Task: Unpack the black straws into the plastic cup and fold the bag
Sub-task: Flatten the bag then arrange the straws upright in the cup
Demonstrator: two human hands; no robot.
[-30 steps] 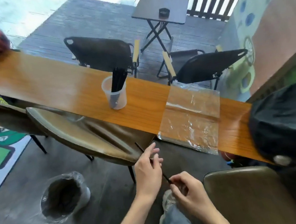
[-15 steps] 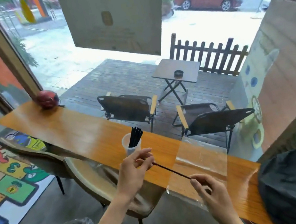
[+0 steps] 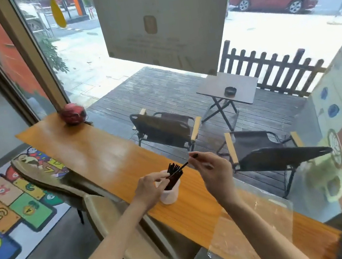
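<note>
Black straws (image 3: 173,176) stand bunched in the plastic cup (image 3: 169,193), which sits on the long wooden counter (image 3: 108,161) by the window. The person's left hand (image 3: 150,188) is at the cup's near side, thumb and fingertips pinched around the lower part of one straw (image 3: 184,165) that slants up to the right. The right hand (image 3: 212,168) is raised just beside the cup, its fingers curled and pinching that same straw's upper end, the tip poking out past the fingers. The clear plastic bag (image 3: 253,225) lies flat and unfolded on the counter to the right of the cup, well apart from it, its near edge hanging over the counter's front. A tan chair (image 3: 138,243) stands below the forearms, and a red ball (image 3: 73,116) rests at the counter's far end.
</note>
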